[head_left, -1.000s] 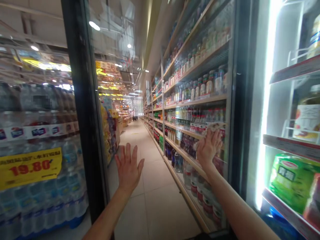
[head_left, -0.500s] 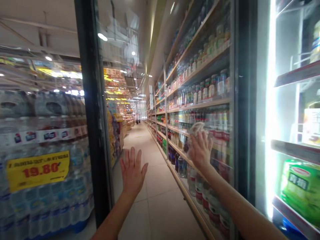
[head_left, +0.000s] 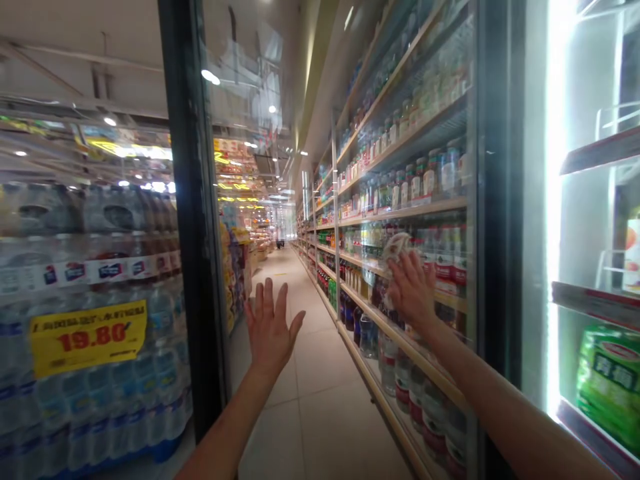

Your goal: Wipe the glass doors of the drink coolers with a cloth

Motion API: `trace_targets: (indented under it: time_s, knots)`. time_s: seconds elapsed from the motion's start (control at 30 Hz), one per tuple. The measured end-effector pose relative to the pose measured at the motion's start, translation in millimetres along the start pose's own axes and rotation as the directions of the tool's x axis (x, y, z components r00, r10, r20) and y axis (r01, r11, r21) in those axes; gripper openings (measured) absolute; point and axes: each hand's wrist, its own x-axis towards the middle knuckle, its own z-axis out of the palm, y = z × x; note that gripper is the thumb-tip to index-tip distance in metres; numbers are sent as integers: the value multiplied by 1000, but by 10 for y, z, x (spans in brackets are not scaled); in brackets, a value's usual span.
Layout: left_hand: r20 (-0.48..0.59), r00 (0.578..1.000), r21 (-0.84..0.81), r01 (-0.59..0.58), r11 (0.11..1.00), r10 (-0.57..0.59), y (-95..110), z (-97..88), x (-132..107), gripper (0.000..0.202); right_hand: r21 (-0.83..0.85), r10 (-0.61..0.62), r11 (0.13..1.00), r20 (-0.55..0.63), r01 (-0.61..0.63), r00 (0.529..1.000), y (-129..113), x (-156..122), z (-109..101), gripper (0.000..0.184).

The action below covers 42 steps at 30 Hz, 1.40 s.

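So the person is standing at an open glass door (head_left: 320,133) of a shop cooler. The right hand (head_left: 413,293) is pressing a crumpled whitish cloth (head_left: 395,245) against the pane up at its fingertips, with the grip clamped on the cloth. The left hand (head_left: 270,330) is hovering lower and well apart from it, palm facing the glass, grip spread wide and holding nothing; can't tell if it's actually touching. The black door frame (head_left: 193,233) is running just left of it, and a yellow price tag (head_left: 87,337) is hanging on stacked water bottles (head_left: 150,373) beyond. A green pack (head_left: 607,380) is sitting on the lit cooler shelf at far right.
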Motion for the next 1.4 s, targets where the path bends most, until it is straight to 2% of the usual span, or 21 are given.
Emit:
trace_targets:
  time_s: [0.1,0.17,0.27,0.33,0.37,0.47,0.53,0.6,0.67,0.7,0.73,0.8,0.87,0.9,0.97,1.07,1.13,1.2,1.27,1.33,1.4]
  knots:
    - [-10,1000,7,-22,1000,22,-28,6,0,60,-23,381,922,-136,-387,915,116,76,2,52]
    - [-13,1000,17,-10,1000,11,-31,6,-11,58,-14,438,895,-162,-446,884,44,99,24,53]
    - [1,1000,32,-10,999,10,-38,-1,-19,57,17,60,998,-49,-59,997,-253,77,62,47]
    - [0,1000,38,-28,999,28,-48,-7,-19,56,60,-183,981,7,182,983,-368,97,72,44]
    - [-3,999,39,-37,999,37,-50,-9,-19,55,61,-177,982,-3,177,984,-369,132,72,44]
    - [-20,999,35,-43,998,44,-36,-6,-22,52,24,231,973,-147,-230,962,-268,278,70,49]
    - [-17,999,23,-32,999,32,-23,-7,-25,52,12,319,947,-176,-322,931,-283,314,79,51]
    - [7,1000,6,-28,1000,28,-35,-21,-29,53,2,60,998,-82,-60,995,-408,270,93,48]
    - [33,999,-11,-26,1000,26,-88,-48,-38,54,32,-278,960,16,277,961,-551,216,108,45]
    - [37,999,-12,-11,1000,12,-128,-64,-44,55,40,-343,939,22,342,939,-598,213,117,44]
    - [33,999,-8,12,1000,-12,-174,-80,-52,57,34,-320,947,0,320,947,-625,232,128,44]
    - [15,998,6,62,998,-62,-263,-105,-66,60,6,-85,996,-100,86,991,-655,303,151,47]
    - [2,997,18,82,996,-82,-331,-118,-80,62,11,80,997,-156,-79,984,-733,334,171,50]
    - [0,997,20,75,997,-75,-354,-121,-86,63,23,46,999,-148,-43,988,-809,313,178,50]
    - [2,999,18,51,999,-51,-390,-132,-100,64,79,-236,967,-86,242,968,-1014,223,188,49]
    - [18,1000,6,7,1000,-8,-459,-178,-126,66,168,-560,815,-13,554,828,-1284,204,210,48]
    - [10,1000,-7,-10,1000,10,-519,-234,-143,65,155,-439,887,-8,435,898,-1382,359,240,50]
    - [-22,999,-27,-25,999,24,-572,-306,-149,64,131,-181,975,-22,182,983,-1474,533,276,52]
    - [-57,998,-53,-42,998,39,-606,-384,-142,64,157,-123,980,1,122,992,-1627,581,311,53]
    - [-80,996,-70,-55,996,49,-632,-458,-126,64,246,-353,910,41,333,935,-1849,496,338,52]
    - [-92,994,-77,-62,995,55,-664,-518,-110,64,350,-634,733,38,584,773,-2082,417,357,49]
